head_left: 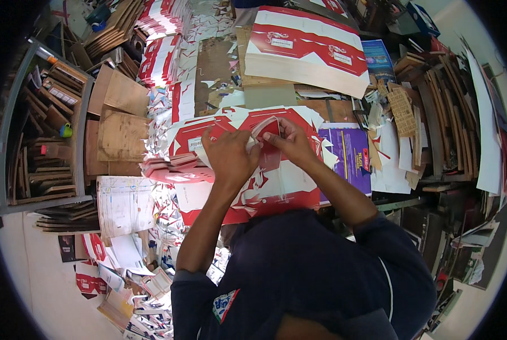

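Observation:
A stack of red and white printed cardboard sheets (273, 192), cut to box shapes, lies in front of me with loose red and white trimmings on top. My left hand (229, 152) rests on the stack's left half, its fingers apart and its thumb close to a raised red bundle. My right hand (292, 141) pinches that bundle of red cardboard pieces (269, 148) between thumb and fingers, near the middle of the stack. Part of the bundle is hidden by my fingers. Left of my wrist, a thick batch of cut red pieces (179, 168) juts out past the stack.
A tall stack of red and white sheets (304, 48) stands beyond. A purple printed sheet (348, 158) lies at right. Brown boards fill a metal rack (86, 130) at left, and more boards (446, 113) lean at right. Paper scraps (157, 294) cover the floor at lower left.

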Demonstrator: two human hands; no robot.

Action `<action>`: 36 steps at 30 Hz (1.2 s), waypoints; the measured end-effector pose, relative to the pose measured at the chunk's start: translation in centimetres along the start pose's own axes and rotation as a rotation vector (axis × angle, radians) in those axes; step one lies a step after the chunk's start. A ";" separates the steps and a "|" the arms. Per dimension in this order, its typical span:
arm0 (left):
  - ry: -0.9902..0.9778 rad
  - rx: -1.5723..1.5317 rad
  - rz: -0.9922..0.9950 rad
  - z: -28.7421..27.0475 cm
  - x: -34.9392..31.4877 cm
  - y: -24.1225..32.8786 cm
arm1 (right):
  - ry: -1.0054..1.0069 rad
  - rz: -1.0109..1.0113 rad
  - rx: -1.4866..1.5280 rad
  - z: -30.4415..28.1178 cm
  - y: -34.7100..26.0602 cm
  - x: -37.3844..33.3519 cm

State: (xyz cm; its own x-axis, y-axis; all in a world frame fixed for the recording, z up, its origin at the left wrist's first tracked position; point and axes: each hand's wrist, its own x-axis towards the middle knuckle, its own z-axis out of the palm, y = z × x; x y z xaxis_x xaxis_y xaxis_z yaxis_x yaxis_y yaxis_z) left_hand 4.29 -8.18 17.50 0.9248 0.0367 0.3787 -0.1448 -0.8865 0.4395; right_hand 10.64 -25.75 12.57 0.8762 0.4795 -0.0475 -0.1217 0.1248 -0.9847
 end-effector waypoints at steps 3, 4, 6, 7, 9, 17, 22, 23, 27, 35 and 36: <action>0.066 -0.030 0.030 0.3 -0.1 -0.1 | -0.095 0.051 0.021 -1.0 -0.1 0.6; 0.092 -0.046 0.047 0.0 0.0 0.0 | -0.132 0.051 0.007 -1.3 -0.4 0.6; -0.078 0.030 -0.001 -1.0 1.0 -0.1 | -0.148 0.030 -0.054 -1.1 -0.7 0.8; -0.159 0.064 -0.027 -1.5 1.5 -0.1 | -0.127 0.009 -0.106 -0.7 -0.9 0.8; -0.098 0.018 -0.019 -1.2 1.2 -0.5 | -0.069 -0.041 -0.177 0.0 -1.1 0.6; 0.104 0.053 0.079 1.4 -0.2 0.1 | 0.060 0.115 0.033 0.5 0.3 1.6; -0.048 0.063 0.063 -0.6 0.4 -0.3 | -0.022 -0.012 -0.040 -0.2 -0.3 1.4; -0.047 0.047 0.091 -0.7 0.2 -0.4 | 0.017 -0.031 -0.091 -0.3 -0.2 1.4; -0.023 0.082 0.041 0.1 -0.1 -0.6 | 0.127 -0.117 -0.325 0.7 -1.5 1.1; -0.213 0.082 0.031 -0.5 0.7 -1.3 | 0.118 -0.702 -0.956 0.3 -2.2 1.4; -0.202 0.042 0.029 -0.5 0.9 -1.6 | 0.135 -0.714 -0.953 0.1 -1.7 1.4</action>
State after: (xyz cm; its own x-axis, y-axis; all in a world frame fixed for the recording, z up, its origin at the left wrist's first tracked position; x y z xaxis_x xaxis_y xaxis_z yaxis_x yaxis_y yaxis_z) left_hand 5.19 -6.47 17.55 0.9729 -0.0784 0.2175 -0.1612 -0.9045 0.3948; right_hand 12.00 -25.18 14.23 0.6540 0.4620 0.5990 0.7565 -0.3952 -0.5211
